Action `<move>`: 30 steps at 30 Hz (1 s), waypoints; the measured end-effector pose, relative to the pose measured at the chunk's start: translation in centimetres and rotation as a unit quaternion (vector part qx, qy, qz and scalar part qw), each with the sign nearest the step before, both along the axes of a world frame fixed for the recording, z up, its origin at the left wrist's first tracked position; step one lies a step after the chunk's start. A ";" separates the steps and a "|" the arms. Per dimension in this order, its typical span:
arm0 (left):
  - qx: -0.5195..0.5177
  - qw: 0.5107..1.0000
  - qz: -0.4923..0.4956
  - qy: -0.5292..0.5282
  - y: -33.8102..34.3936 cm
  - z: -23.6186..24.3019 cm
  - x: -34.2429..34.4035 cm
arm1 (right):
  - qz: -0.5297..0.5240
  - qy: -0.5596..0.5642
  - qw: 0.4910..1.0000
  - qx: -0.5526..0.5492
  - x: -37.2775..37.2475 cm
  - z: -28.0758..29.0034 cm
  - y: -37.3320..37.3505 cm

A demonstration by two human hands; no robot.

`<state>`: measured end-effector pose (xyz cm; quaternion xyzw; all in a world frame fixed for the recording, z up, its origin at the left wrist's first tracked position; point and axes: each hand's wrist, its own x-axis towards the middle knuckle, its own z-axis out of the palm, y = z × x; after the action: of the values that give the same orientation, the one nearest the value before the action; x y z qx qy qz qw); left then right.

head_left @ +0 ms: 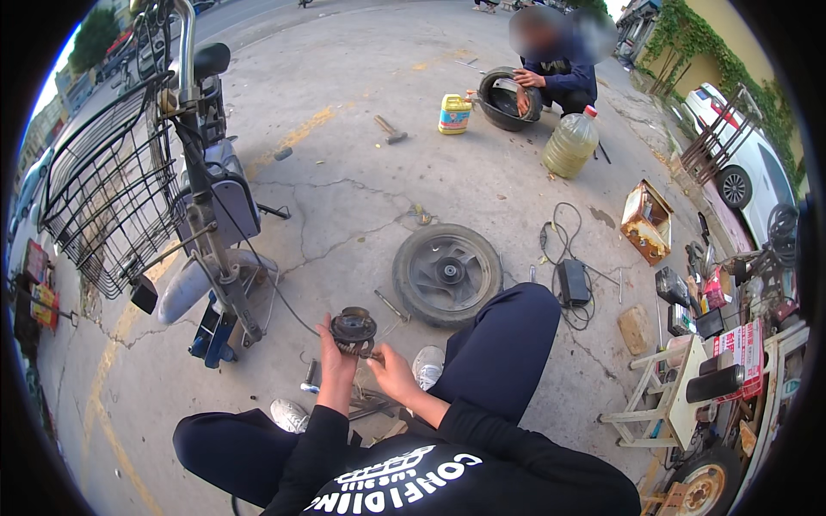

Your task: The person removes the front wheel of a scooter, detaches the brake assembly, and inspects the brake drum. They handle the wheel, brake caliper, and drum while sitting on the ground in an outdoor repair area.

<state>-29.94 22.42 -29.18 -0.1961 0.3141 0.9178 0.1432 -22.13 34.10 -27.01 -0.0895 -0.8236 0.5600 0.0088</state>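
Observation:
A round, dark metal drum brake assembly (354, 327) is held up in front of my knees. My left hand (337, 361) is closed around its left side and underside. My right hand (396, 377) pinches at its lower right edge, around a small dark part that is mostly hidden by the fingers. A thin black cable (274, 288) runs from the electric bike (202, 198) down to the assembly. Beyond my hands a wheel with a tyre (404, 267) lies flat on the ground. Between wheel and hands lies a slim metal tool (391, 304).
A blue jack (211, 335) stands under the bike's front fork. Tools (370, 402) lie between my feet. On the right are a charger (575, 282), a rusty box (647, 222) and a stool (645, 404). A co-worker (559, 82) crouches beyond, beside a jug (570, 146). A hammer (391, 131) lies farther off.

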 end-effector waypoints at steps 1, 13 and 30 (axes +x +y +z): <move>0.002 1.000 -0.001 0.001 0.0 0.2 0.0 | -0.001 0.001 1.000 0.005 0.1 0.0 0.0; 0.007 1.000 0.002 -0.010 0.1 0.5 0.3 | -0.006 -0.010 1.000 0.008 0.1 0.5 0.1; 0.017 1.000 0.000 -0.007 0.1 -0.2 0.3 | -0.030 -0.080 0.988 -0.125 -0.3 -1.8 0.0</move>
<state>-29.69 22.56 -29.33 -0.2003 0.2970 0.9218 0.1484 -22.42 34.08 -28.80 -0.1587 -0.7420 0.6493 -0.0515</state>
